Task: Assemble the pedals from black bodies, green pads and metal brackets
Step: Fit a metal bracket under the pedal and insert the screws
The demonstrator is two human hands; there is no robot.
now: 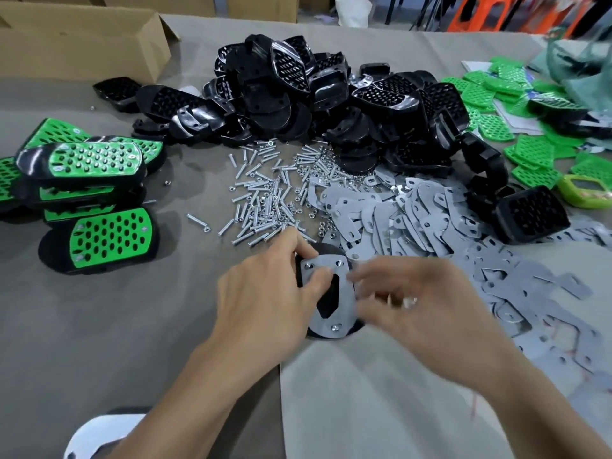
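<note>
A black pedal body lies face down at the table's near middle, with a metal bracket (pixel 326 294) on its back and screws showing in the bracket's holes. My left hand (pixel 265 299) grips the pedal's left edge, thumb pressed on the bracket. My right hand (pixel 407 296) is blurred at the bracket's right edge, fingers curled; what it pinches cannot be made out. Behind lie a heap of black bodies (pixel 324 101), loose screws and nuts (pixel 268 190), a spread of brackets (pixel 414 213) and green pads (pixel 496 91) at the far right.
Several finished pedals (pixel 96 190) with green pads are stacked at the left. A cardboard box (pixel 76 41) stands at the back left. A green-rimmed object (pixel 586 193) sits at the right edge. A grey cloth (pixel 381 392) covers the table's near right part.
</note>
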